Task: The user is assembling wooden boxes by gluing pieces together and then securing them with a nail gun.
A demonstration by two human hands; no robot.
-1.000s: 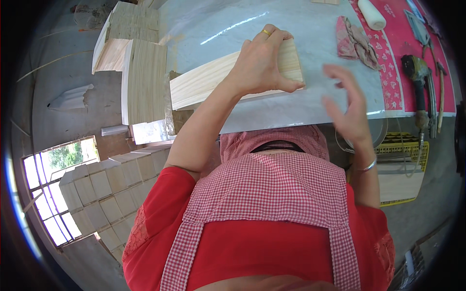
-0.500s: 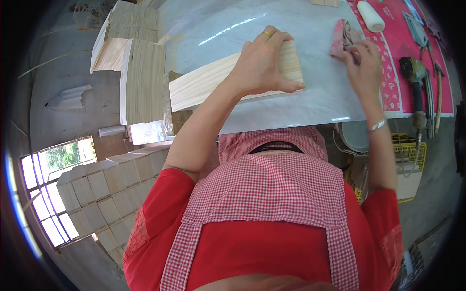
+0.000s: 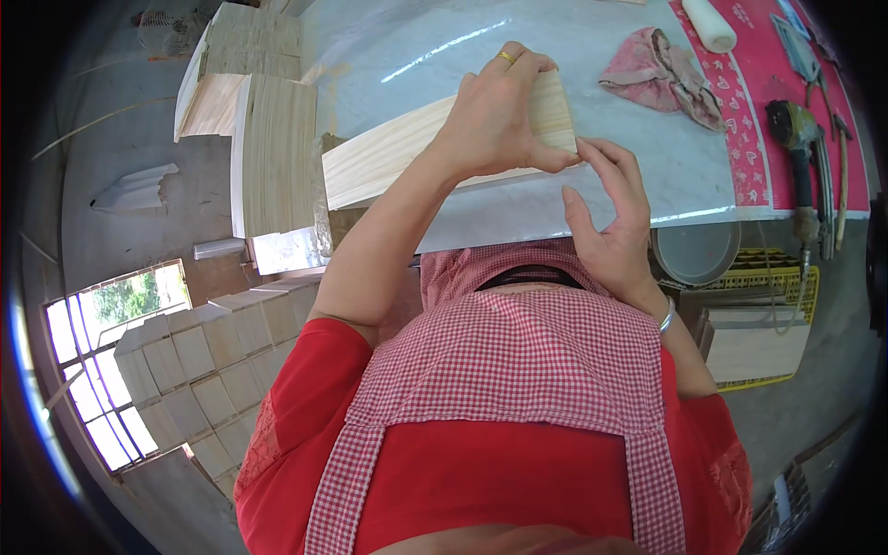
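Observation:
A pale wooden board (image 3: 388,165) lies slantwise on the table, its left end beside a stack of wood. My left hand (image 3: 492,120) reaches across its right part and grips it, thumb at the near edge and fingers at the far edge. At the board's near right corner is my right hand (image 3: 618,217), thumb and fingers apart, holding nothing; its fingertips come up to the corner by my left thumb. Beyond it, a crumpled pink cloth (image 3: 647,76) with dark stains rests on the table.
Stacked boards (image 3: 276,153) stand at the table's left. On the right, a pink mat (image 3: 754,69) bears a white bottle (image 3: 709,26) and an air tool (image 3: 794,148). Below the edge are a bucket (image 3: 696,254) and a yellow crate (image 3: 807,298). Wooden blocks (image 3: 208,347) are piled lower left.
My right hand has let go of the pink cloth and come left and nearer, to the board's corner. The cloth now lies spread wider. My left hand and the board have hardly moved.

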